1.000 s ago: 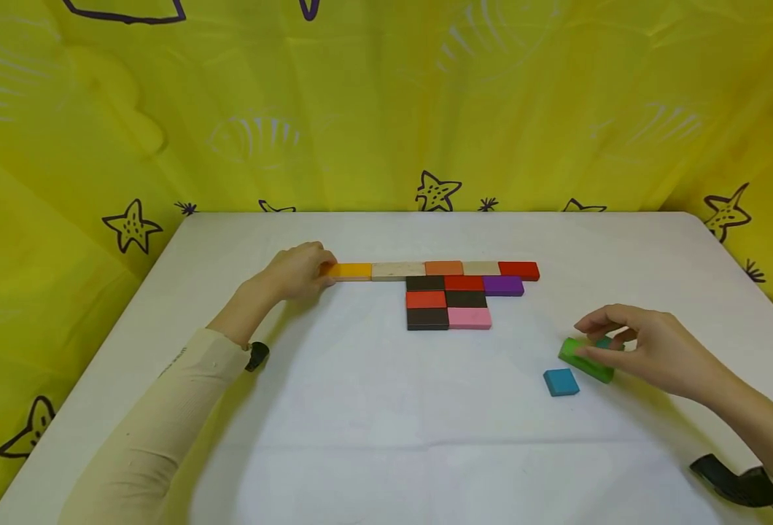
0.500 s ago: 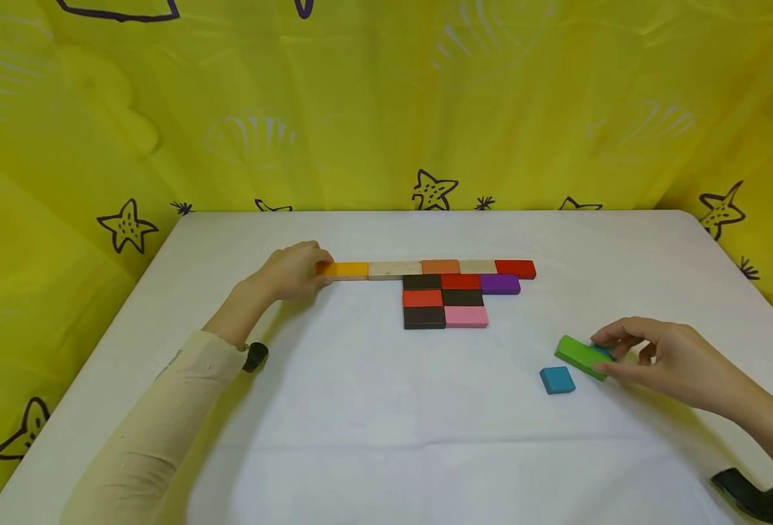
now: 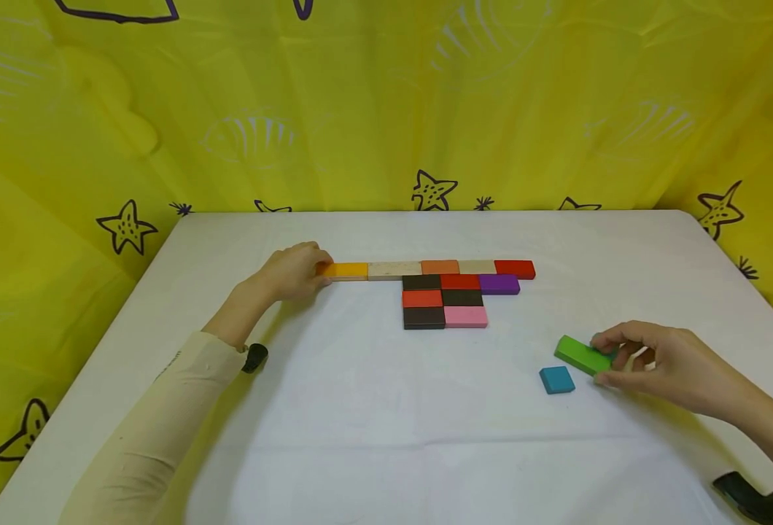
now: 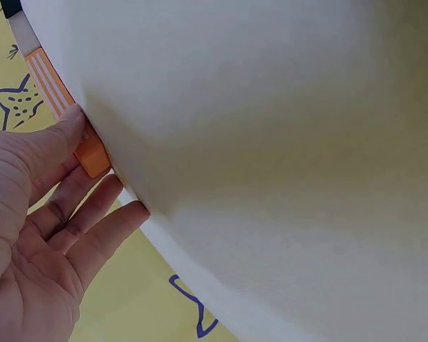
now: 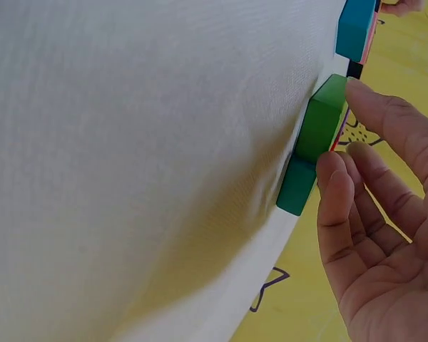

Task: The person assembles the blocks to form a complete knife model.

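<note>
At the left end of a row of blocks, my left hand (image 3: 294, 271) pinches a yellow-orange block (image 3: 350, 271); its thumb lies along the near side in the left wrist view. To the right, my right hand (image 3: 662, 362) has thumb and fingertips at opposite sides of a bright green block (image 3: 580, 354), pinching its right end. A teal block (image 5: 297, 187) lies against the green one, mostly hidden by my fingers in the head view. A separate blue block (image 3: 558, 380) lies just in front of the green block.
The row continues rightward with a pale wood block (image 3: 394, 270), an orange one (image 3: 440, 267) and a red one (image 3: 515, 270). Below it sit dark, red, purple (image 3: 499, 284) and pink (image 3: 466, 316) blocks, touching. A yellow curtain (image 3: 360, 109) borders the white table (image 3: 334, 394).
My right hand has shifted slightly right and toward me, its thumb going from over the green block to its near side. My left hand stays on the yellow-orange block.
</note>
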Available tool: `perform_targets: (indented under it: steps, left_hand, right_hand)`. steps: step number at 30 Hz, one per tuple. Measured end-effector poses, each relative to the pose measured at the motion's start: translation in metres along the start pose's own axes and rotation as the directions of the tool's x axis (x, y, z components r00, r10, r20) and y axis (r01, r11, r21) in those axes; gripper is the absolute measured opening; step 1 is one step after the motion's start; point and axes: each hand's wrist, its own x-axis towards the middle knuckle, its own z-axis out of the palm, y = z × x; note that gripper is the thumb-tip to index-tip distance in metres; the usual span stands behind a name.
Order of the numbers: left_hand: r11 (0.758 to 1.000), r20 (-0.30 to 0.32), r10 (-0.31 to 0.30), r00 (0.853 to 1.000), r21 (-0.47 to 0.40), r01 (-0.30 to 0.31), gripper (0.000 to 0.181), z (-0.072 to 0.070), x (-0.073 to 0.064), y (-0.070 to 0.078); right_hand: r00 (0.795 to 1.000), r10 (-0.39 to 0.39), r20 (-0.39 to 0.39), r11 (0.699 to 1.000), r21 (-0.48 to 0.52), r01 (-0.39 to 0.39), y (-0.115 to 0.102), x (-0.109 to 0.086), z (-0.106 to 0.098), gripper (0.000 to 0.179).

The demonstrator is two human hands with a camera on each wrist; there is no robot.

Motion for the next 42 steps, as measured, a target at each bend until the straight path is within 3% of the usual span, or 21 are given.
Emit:
perform_targets:
  steps: [7,16,22,29,42]
  left_hand:
    - [1.0,-0.007,-0.007,1.0,-0.001,0.007,0.03,0.001,0.0,0.0]
    - [1.0,0.0,-0.015,1.0,0.008,0.015,0.031,0.002,0.0,0.0]
    - [1.0,-0.006,-0.01,1.0,0.011,0.01,0.031,0.002,0.0,0.0]
    - [0.999,-0.008,0.012,1.0,0.03,-0.012,0.029,0.002,-0.002,-0.002]
    - [0.999,-0.01,0.016,1.0,0.028,-0.015,0.028,0.002,-0.001,-0.001]
  right_hand:
    - [0.999,0.004,0.047,1.0,0.002,-0.004,0.002,-0.001,0.003,0.043]
    - [0.998,-0.064,0.003,0.997,-0.048,0.064,0.0,0.004,0.005,0.042]
    - [0.999,-0.052,-0.006,0.997,-0.049,0.052,-0.004,0.011,0.004,0.043]
    - [0.997,-0.07,-0.011,0.997,-0.038,0.07,-0.012,0.029,0.008,0.042]
    - [0.996,-0.062,0.064,0.998,-0.011,0.063,-0.027,0.063,0.017,0.037]
